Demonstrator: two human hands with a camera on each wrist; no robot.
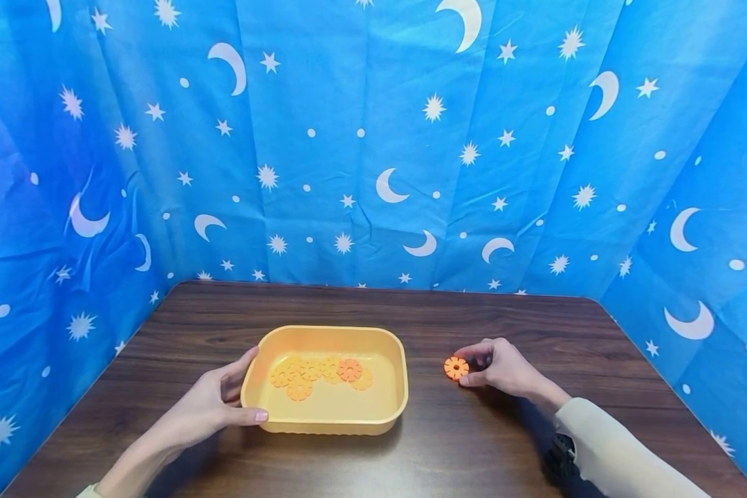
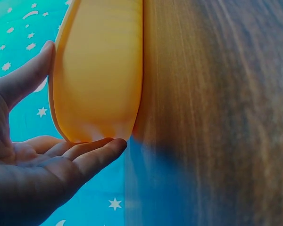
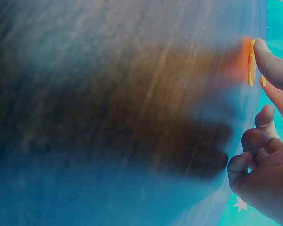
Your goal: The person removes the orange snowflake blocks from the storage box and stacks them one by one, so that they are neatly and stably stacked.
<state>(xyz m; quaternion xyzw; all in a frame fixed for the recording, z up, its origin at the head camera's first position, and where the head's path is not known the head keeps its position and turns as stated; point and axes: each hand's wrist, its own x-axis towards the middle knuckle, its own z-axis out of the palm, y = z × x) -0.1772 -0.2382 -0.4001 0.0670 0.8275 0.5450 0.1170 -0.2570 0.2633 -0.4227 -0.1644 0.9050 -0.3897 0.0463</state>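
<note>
My left hand [image 1: 208, 404] grips the left end of a yellow plastic tub [image 1: 330, 429], thumb over the near corner of the rim and fingers along the side wall. Up close in the left wrist view, fingertips [image 2: 115, 145] lie against the tub's end wall [image 2: 101, 70]. Inside it, on the floor, lie several notched building discs [image 1: 299, 388] in yellow and light orange, partly overlapping, with a deeper orange disc [image 1: 351, 370] among them. To the tub's right, my right hand [image 1: 504, 369] pinches an orange building disc [image 1: 456, 368] between thumb and forefinger, close over the table; the other fingers are curled.
The dark wood-grain table [image 1: 473, 443] carries the tub a little left of its middle. A blue cloth [image 1: 348, 152] printed with moons and stars hangs behind the table and along both sides. A dark strap [image 1: 562, 453] sits at the right sleeve.
</note>
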